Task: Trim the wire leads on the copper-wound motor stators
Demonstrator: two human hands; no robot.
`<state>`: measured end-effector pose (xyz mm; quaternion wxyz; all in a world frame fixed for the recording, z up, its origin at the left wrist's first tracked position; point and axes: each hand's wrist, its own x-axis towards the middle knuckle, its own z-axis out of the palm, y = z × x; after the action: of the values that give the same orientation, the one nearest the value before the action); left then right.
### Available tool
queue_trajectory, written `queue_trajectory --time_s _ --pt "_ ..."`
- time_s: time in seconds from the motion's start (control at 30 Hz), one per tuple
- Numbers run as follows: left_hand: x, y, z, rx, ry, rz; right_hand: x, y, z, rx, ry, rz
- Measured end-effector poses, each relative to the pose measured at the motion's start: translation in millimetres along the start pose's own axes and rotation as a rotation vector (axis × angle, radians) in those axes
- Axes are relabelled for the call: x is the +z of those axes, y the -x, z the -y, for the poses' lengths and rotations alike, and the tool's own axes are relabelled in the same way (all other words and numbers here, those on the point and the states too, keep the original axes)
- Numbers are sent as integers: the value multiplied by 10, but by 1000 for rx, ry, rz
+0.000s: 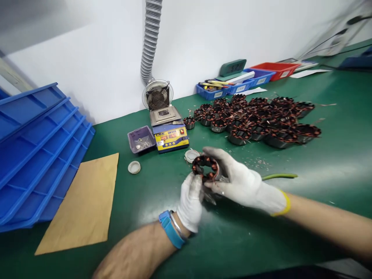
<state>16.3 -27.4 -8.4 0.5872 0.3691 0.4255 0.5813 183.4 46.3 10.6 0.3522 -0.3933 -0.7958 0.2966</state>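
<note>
Around the view's clock face, a green workbench is spreading beneath everything, with stacked blue plastic bins leaning at nine o'clock. A cluster of copper-wound stators is lying between two and three, and a tan cardboard sheet is resting towards eight. A digital solder pot is standing just off centre, towards ten. The white-gloved right hand is clamping the far and right sides of the held stator, which is sitting tilted near centre, towards five. The gloved left hand is pinching its near edge; blur is hiding whether a wire end is between the fingertips. A purple tray is holding small scraps at nine, a round dish lying nearer eight. The hands seem to be turning or dressing the winding; the next move is probably calling for a steady right-hand hold and careful fingertips.
</note>
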Motion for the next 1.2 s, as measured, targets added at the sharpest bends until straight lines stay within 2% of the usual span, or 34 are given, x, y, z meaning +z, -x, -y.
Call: queue_trajectory --time_s 0.07,0.17,0.33,0.43,0.53,0.63,0.8,0.87,0.97,1.1,1.2 --pt "55 70 -22 -38 34 20 98 273 -71 7 51 -41" --pt "127 145 -71 -112 30 14 134 498 -106 21 94 -132" --pt "189 204 -161 -195 2 -99 65 704 -8 -214 225 -272" --pt "197 212 -189 -227 -4 -118 69 777 48 -238 287 -247" --pt "199 220 -197 -220 -12 -105 83 779 86 -159 279 -149" --pt "190 249 -208 -165 -20 -59 70 740 113 -32 59 -93" --pt "131 342 -208 -84 -95 132 4 795 66 349 -750 4" --pt "102 365 -182 -57 -110 173 -43 873 48 437 -953 7" --pt "63 373 -141 -21 -132 178 -141 997 74 474 -1108 24" --pt "25 359 -127 2 -133 126 -277 1161 109 408 -1257 27" --pt "4 342 -149 5 -172 86 -430 1359 90 392 -1273 11"
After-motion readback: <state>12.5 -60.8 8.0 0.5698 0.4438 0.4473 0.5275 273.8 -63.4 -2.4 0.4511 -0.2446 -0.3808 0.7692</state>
